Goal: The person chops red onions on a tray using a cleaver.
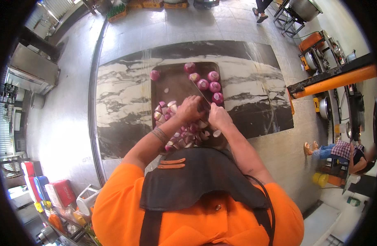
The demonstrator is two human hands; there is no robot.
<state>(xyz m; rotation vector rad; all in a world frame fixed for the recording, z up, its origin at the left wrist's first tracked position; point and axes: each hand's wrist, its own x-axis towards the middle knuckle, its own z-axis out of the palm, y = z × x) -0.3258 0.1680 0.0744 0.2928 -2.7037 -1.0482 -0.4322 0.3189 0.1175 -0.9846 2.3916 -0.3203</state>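
My right hand (220, 117) grips a knife (201, 92), its blade slanting up and left over a dark tray (174, 83). My left hand (190, 109) curls beside the blade, apparently on a red onion (203, 107) mostly hidden by the fingers. Cut red onion chunks (182, 136) are heaped below and left of my hands. Several peeled whole red onions (213, 87) sit along the tray's right side and top. A single red onion (154, 75) rests at the upper left corner. One small pale onion piece (166, 90) lies apart on the tray.
Under the tray is a black-and-white marble-patterned tabletop (253, 83). An orange and black bar (333, 81) juts in from the right. One person (345, 153) is at the right; another person's legs (262, 10) show at the top. A red cooler box (61, 193) stands lower left.
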